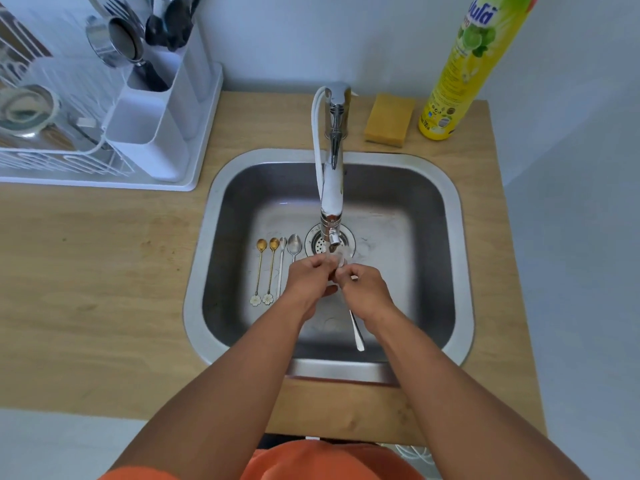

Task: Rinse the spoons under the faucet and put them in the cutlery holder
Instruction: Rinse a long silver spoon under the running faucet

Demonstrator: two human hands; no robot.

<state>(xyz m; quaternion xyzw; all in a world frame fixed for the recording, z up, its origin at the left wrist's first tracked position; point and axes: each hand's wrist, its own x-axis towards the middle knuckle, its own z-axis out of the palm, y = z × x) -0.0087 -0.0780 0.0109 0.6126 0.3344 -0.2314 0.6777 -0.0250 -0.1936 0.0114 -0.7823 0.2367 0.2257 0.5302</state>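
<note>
The spoon (356,332) being rinsed is mostly hidden: only its silver handle shows, running out from under the right hand (362,289) toward 5 o'clock over the sink (450,258) floor, while its bowl end is lost in the blur of water and fingers just below the faucet (331,202) spout. Both hands meet at the centre of the sink, at 6 o'clock from the spout. The right hand is curled around the upper part of the handle, gripping it; the left hand (308,280) has its fingers bent in against the same spot, seemingly pinching or rubbing the bowl end, though the blur makes the exact contact hard to read. Four more spoons lie side by side on the sink floor at 9 o'clock from the hands: two gold spoons (265,271) with flower-shaped ends, a thin silver spoon (282,261), and a broader silver spoon (294,245) whose handle is covered by the left hand. The cutlery holder (156,133) stands on the counter (104,271) at 10 o'clock from the sink, its utensils cut off by the top edge. A yellow sponge (389,121) and a dish soap bottle (464,74) sit at 1 o'clock from the faucet.
</note>
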